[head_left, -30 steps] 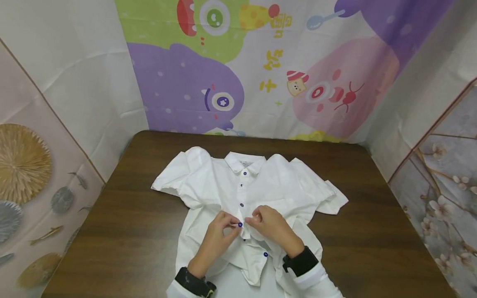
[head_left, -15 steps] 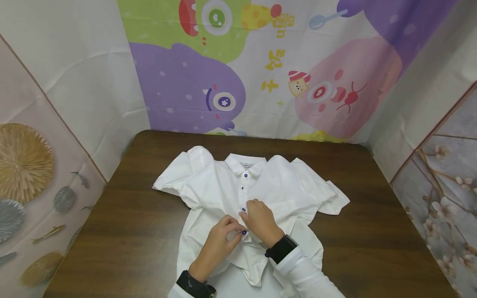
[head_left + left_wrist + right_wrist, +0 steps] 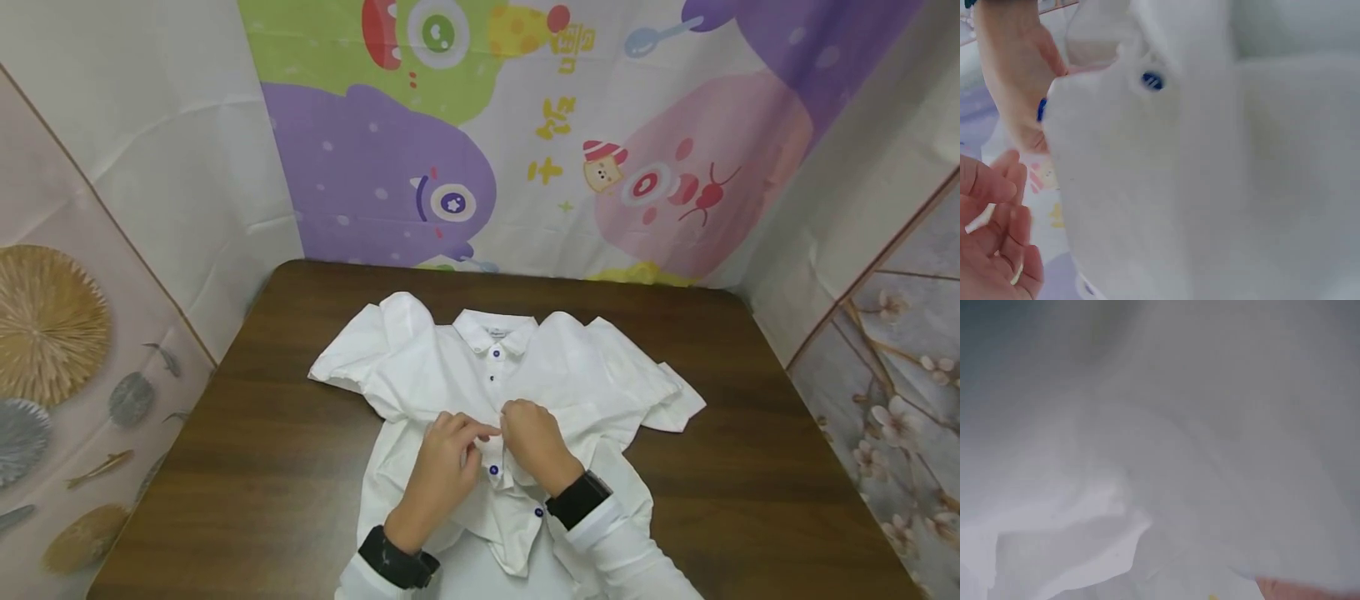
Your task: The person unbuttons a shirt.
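A white short-sleeved shirt (image 3: 416, 367) with dark blue buttons lies spread out, its collar pointing away from me. My right hand (image 3: 536, 442) pinches the front button strip at mid-chest, and its fingers reach behind the cloth edge in the left wrist view. Close by on the left is my left hand (image 3: 444, 462), index finger stretched toward the right fingertips. The left wrist view shows the left fingers (image 3: 1019, 225) loosely bent, with nothing between them. A blue button (image 3: 493, 470) shows just below the hands; another button (image 3: 538, 512) is lower. White cloth (image 3: 1179, 456) fills most of the right wrist view.
The shirt lies on a brown wooden table (image 3: 277, 467). Behind the table's far edge hangs a cartoon-print curtain (image 3: 390, 167). Patterned panels (image 3: 900, 350) stand at both sides.
My left hand has let go of the cloth by the lower button and moved up toward the right hand. My right hand has moved up the strip to mid-chest and now pinches it.
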The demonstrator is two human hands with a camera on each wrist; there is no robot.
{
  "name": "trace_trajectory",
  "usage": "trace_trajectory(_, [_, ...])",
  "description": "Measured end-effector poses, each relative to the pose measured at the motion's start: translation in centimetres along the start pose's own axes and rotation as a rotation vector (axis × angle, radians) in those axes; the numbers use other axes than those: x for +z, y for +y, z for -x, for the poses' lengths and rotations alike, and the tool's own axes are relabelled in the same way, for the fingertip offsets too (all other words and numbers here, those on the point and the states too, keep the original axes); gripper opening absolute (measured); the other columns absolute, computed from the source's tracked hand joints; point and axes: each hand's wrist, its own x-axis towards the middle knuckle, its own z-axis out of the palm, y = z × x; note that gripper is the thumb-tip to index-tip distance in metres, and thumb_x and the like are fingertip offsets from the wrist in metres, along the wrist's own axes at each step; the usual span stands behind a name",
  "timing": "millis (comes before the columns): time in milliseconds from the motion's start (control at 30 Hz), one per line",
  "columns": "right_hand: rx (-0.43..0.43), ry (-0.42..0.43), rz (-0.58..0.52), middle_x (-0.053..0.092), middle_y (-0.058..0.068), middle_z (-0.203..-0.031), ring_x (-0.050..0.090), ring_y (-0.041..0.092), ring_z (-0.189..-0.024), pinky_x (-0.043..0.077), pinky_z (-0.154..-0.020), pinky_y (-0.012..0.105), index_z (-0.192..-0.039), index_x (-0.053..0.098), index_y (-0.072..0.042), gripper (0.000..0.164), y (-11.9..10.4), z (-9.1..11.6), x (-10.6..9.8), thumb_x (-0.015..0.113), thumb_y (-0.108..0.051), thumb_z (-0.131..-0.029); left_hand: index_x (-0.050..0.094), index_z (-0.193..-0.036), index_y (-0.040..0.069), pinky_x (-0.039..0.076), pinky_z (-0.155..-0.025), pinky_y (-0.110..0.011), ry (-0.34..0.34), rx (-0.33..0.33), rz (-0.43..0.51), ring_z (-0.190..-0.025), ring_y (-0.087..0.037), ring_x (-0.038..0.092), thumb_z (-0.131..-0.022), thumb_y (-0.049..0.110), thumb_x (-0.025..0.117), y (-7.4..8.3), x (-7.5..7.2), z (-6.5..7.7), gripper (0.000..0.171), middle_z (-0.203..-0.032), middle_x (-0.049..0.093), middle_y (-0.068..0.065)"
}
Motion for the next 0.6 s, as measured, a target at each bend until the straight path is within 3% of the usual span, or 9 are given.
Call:
trace_trajectory(100, [0.008,0.001,-0.041,0.061,0.008,-0.069,0.062,0.025,-0.065,0.049,-0.058,0.035,-0.077,0.065,-0.003,0.011,0.2,0.0,-0.4,0.061,-0.009,-0.085,0.069,-0.088,0.012,0.042,-0.070,-0.031,0.022,-0.011,-0.055,-0.082,-0.018,0.056,-0.076,-0.002,0.061,0.1,0.0,-1.2,0.020,-0.086,0.065,0.000])
trace_trajectory(200, [0.015,0.000,-0.081,0.063,0.009,-0.074,0.063,0.025,-0.069,0.050,-0.061,0.035,-0.082,0.066,-0.001,0.009,0.4,0.0,-0.9,0.061,-0.008,-0.085,0.067,-0.091,0.010,0.046,-0.072,-0.034,-0.043,-0.061,-0.090,-0.086,-0.021,0.058,-0.080,0.006,0.064,0.0,0.3,-2.2,0.013,-0.093,0.064,-0.002])
trace_trajectory(367, [-0.003,0.034,-0.115,0.064,0.010,-0.077,0.064,0.025,-0.073,0.051,-0.065,0.035,-0.084,0.066,0.000,0.007,0.5,0.3,-1.8,0.062,-0.005,-0.083,0.065,-0.100,0.009,0.049,-0.065,-0.035,-0.131,-0.115,-0.146,-0.080,-0.024,0.061,-0.079,0.018,0.071,-0.2,1.3,-3.0,0.024,-0.102,0.060,-0.004])
trace_trajectory(600, [-0.004,0.062,-0.147,0.064,0.010,-0.081,0.064,0.025,-0.075,0.051,-0.066,0.036,-0.086,0.066,0.001,0.009,0.5,0.7,-3.0,0.059,-0.004,-0.084,0.063,-0.095,0.013,0.045,-0.052,-0.030,-0.090,-0.089,-0.183,-0.059,-0.023,0.057,-0.075,0.022,0.075,-0.2,2.4,-3.4,0.026,-0.104,0.059,0.001])
